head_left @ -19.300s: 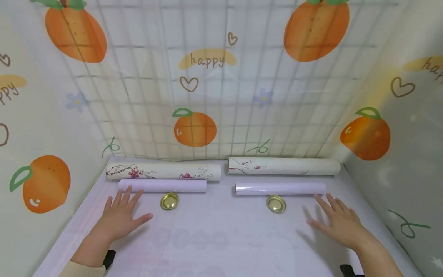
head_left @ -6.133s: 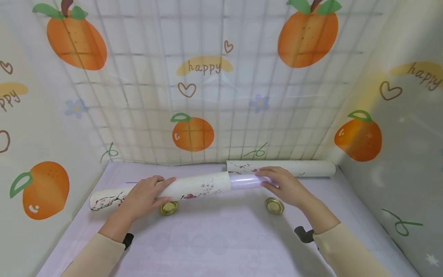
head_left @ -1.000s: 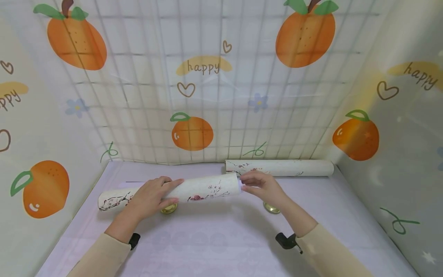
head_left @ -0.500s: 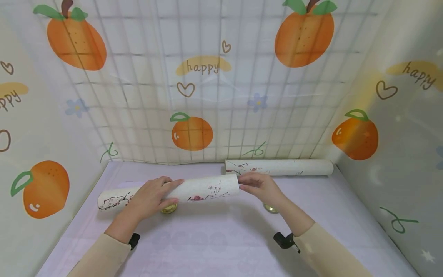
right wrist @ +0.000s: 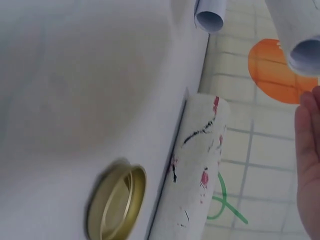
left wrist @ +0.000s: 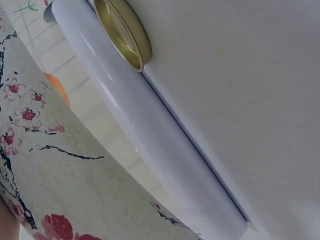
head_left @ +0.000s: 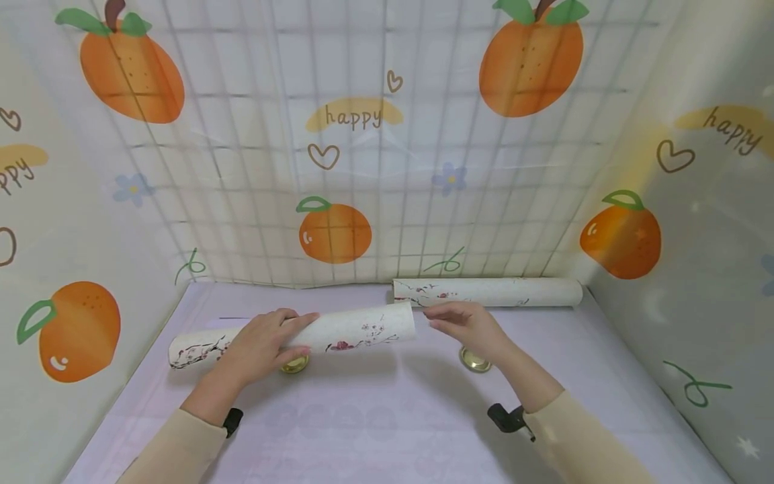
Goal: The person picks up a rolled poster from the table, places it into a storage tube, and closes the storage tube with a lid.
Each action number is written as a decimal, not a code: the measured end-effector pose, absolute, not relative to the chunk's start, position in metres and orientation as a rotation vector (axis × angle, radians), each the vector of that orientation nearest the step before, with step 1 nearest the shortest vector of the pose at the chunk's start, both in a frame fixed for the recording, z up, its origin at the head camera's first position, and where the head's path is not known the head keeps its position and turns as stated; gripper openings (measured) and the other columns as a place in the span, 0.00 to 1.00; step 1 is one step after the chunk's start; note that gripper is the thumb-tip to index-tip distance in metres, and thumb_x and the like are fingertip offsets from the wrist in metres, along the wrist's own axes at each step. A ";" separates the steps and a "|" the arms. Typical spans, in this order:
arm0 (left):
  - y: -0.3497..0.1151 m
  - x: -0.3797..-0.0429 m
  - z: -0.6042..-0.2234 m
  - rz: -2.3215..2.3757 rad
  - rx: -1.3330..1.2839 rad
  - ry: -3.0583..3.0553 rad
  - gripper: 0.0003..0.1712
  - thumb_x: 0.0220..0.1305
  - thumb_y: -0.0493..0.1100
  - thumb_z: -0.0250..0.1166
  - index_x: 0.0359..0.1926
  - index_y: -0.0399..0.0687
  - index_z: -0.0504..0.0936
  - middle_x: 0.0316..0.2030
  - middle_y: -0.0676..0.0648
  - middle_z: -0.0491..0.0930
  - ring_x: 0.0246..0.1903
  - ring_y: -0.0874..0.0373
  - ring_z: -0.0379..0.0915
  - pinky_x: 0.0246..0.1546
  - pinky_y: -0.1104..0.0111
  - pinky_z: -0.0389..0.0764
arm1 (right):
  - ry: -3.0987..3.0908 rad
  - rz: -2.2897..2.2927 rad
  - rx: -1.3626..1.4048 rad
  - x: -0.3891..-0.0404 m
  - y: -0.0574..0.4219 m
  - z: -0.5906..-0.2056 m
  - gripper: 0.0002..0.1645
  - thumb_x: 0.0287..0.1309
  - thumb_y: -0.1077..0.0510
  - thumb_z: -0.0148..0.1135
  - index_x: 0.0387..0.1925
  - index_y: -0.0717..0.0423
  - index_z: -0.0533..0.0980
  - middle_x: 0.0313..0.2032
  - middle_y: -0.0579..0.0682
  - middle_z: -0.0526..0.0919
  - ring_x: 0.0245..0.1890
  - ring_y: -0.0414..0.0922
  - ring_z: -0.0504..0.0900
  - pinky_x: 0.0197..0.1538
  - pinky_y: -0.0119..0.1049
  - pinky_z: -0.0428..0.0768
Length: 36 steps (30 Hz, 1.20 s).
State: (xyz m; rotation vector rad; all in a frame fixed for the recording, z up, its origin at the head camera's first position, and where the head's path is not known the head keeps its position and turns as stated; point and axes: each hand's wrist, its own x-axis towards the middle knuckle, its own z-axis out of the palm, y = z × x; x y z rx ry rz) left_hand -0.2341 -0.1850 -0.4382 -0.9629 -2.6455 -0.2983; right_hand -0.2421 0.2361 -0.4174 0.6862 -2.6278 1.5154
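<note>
My left hand grips a cream paper tube with plum-blossom print round its middle, holding it slightly raised and tilted up to the right. A pale rolled sheet sits inside, just within the tube's open right end. Beside that end, a small gap away, is my right hand, its fingers extended and holding nothing. Another glossy pale roll lies on the table behind the held tube, mostly hidden in the head view. Below the tube, a gold lid is partly covered.
A second blossom-print tube lies along the back wall on the right. Near my right wrist, another gold lid rests on the pale table. Fruit-printed sheeting encloses the back and sides.
Six seconds ago the pale roll stuck out of the tube's right end; now it is inside. In the last half second my right hand has drawn slightly right, off the tube's end.
</note>
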 end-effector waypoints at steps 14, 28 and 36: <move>-0.190 -0.234 -0.442 -0.296 -0.971 -2.604 0.38 0.63 0.58 0.69 0.73 0.66 0.68 0.51 0.48 0.77 0.43 0.51 0.77 0.49 0.54 0.78 | -2.740 1.230 0.712 -0.235 0.270 -0.409 0.14 0.65 0.54 0.67 0.52 0.49 0.83 0.50 0.48 0.86 0.49 0.47 0.85 0.54 0.43 0.82; -0.193 -0.233 -0.443 -0.284 -0.942 -2.640 0.38 0.65 0.63 0.64 0.74 0.69 0.65 0.52 0.49 0.77 0.45 0.52 0.76 0.51 0.55 0.77 | -2.886 1.050 0.700 -0.234 0.300 -0.420 0.21 0.65 0.52 0.67 0.55 0.58 0.81 0.54 0.53 0.84 0.56 0.59 0.80 0.59 0.57 0.77; -0.194 -0.231 -0.442 -0.295 -0.933 -2.649 0.37 0.65 0.64 0.64 0.74 0.69 0.66 0.52 0.49 0.76 0.45 0.53 0.76 0.50 0.56 0.77 | -2.955 1.055 0.651 -0.235 0.309 -0.430 0.19 0.65 0.55 0.67 0.56 0.56 0.80 0.56 0.55 0.82 0.59 0.61 0.76 0.60 0.59 0.75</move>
